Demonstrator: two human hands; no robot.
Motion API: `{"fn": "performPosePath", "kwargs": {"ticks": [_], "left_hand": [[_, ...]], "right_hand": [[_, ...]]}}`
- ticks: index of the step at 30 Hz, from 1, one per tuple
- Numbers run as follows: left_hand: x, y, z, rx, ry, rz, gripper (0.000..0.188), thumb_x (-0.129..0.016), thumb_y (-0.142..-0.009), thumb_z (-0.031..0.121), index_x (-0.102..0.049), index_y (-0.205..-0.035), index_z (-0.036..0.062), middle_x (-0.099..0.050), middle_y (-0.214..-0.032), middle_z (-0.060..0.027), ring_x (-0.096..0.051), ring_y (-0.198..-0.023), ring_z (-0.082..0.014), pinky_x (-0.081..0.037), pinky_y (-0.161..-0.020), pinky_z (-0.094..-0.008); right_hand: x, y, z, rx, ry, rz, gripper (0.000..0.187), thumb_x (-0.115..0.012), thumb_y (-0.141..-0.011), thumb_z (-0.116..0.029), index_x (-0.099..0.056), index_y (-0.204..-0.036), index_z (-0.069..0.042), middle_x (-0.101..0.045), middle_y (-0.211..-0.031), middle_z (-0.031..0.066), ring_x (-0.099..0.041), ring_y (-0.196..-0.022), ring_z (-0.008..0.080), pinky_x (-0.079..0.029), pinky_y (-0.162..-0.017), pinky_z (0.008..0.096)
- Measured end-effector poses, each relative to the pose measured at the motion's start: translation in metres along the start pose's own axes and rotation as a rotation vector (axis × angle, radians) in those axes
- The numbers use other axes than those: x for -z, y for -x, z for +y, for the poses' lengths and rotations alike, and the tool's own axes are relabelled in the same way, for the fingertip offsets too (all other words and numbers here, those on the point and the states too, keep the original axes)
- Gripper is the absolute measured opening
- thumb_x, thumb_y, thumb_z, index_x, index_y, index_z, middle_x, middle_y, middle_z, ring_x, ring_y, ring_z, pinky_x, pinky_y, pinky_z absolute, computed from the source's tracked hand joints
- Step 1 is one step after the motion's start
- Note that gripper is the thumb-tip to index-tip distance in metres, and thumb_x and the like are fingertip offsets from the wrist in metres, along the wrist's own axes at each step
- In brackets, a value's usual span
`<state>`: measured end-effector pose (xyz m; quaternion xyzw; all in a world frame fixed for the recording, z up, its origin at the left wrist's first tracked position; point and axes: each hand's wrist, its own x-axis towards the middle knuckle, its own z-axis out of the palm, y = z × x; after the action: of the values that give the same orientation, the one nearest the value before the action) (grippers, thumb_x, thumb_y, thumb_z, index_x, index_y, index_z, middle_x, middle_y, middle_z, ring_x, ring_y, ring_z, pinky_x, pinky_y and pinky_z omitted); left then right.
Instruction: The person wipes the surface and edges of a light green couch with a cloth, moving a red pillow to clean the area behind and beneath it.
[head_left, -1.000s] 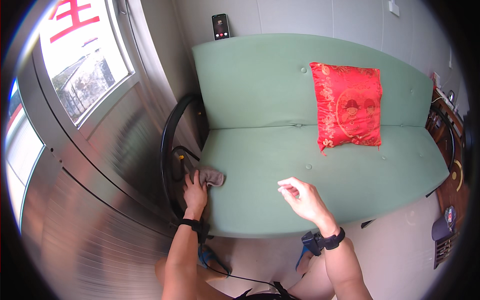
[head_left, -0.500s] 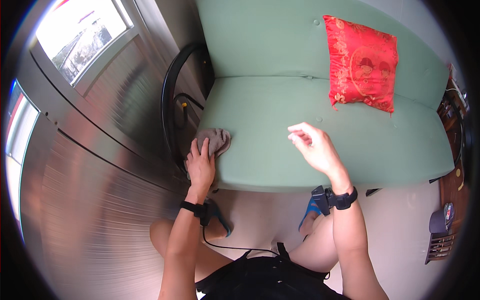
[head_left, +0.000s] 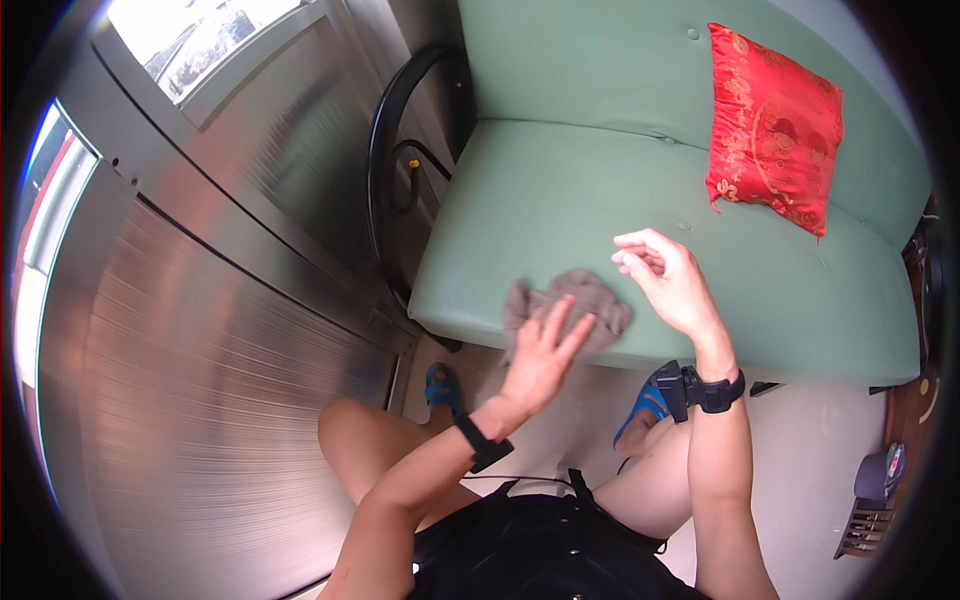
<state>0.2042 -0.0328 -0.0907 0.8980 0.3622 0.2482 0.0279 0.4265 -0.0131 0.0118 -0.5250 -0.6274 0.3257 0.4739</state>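
Left hand (head_left: 543, 362) on cloth (head_left: 592, 298) at sofa edge (head_left: 652, 345)

Metal panels (head_left: 220, 400), bright window (head_left: 205, 38), pale floor (head_left: 800, 450)

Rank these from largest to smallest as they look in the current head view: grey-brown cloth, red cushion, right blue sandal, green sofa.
1. Green sofa, cut off by the picture's top edge
2. Red cushion
3. Grey-brown cloth, blurred and partly under the left hand
4. Right blue sandal, partly hidden
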Motion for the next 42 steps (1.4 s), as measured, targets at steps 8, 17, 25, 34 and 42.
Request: {"fn": "performPosePath", "kwargs": {"ticks": [8, 17, 25, 34, 42], "left_hand": [[0.020, -0.017, -0.025, -0.150, 0.024, -0.213, 0.074, -0.074, -0.068, 0.009, -0.052, -0.137, 0.0209, -0.036, -0.150, -0.0140, -0.051, -0.114, -0.0362, -0.045, -0.096, -0.0454], [0.065, -0.005, -0.107, 0.164, -0.097, 0.077, 0.058, -0.068, -0.073, -0.001, -0.059, -0.127, 0.0159, -0.049, -0.138, -0.0139, -0.056, -0.111, -0.0370, -0.048, -0.095, -0.0437], [0.091, -0.030, -0.156, 0.506, 0.310, 0.109, 0.035, -0.060, -0.094, 0.014, -0.057, -0.128, 0.0091, -0.055, -0.132, -0.0163, -0.061, -0.110, -0.0337, -0.048, -0.095, -0.0381], [0.105, -0.080, -0.077, 0.812, 1.677, 0.060, 0.059, -0.038, -0.104, 0.048, -0.040, -0.146, 0.0072, -0.051, -0.143, -0.0100, -0.050, -0.130, -0.0273, -0.040, -0.109, -0.0422], [0.077, -0.092, -0.035, 0.728, 1.875, -0.153, 0.072, -0.032, -0.102, 0.059, -0.030, -0.152, 0.0076, -0.038, -0.152, -0.0081, -0.034, -0.141, -0.0241, -0.025, -0.118, -0.0414]], "right_hand": [[0.012, -0.001, 0.001, -0.045, 0.055, 0.042, 0.023, -0.060, -0.094, -0.008, -0.061, -0.115, 0.002, -0.072, -0.098, 0.0114, -0.068, -0.090, 0.0153, -0.053, -0.080, 0.0289], [0.016, -0.001, 0.004, -0.074, 0.144, 0.132, 0.021, -0.063, -0.093, -0.012, -0.063, -0.111, -0.002, -0.071, -0.096, 0.0134, -0.068, -0.090, 0.0208, -0.053, -0.084, 0.0321], [0.002, 0.000, -0.004, -0.127, 0.254, 0.037, 0.022, -0.062, -0.094, -0.011, -0.064, -0.113, -0.002, -0.071, -0.097, 0.0087, -0.065, -0.085, 0.0138, -0.053, -0.081, 0.0296], [-0.053, -0.012, 0.005, -0.017, -0.072, -0.204, 0.074, -0.073, -0.089, -0.030, -0.036, -0.149, -0.008, -0.053, -0.135, 0.0158, -0.057, -0.117, 0.0219, -0.054, -0.083, 0.0317], [-0.080, -0.025, 0.009, 0.089, -0.011, -0.054, 0.109, -0.082, -0.075, -0.037, -0.016, -0.152, 0.003, -0.025, -0.152, 0.0262, -0.028, -0.143, 0.0348, -0.026, -0.118, 0.0417]]}}
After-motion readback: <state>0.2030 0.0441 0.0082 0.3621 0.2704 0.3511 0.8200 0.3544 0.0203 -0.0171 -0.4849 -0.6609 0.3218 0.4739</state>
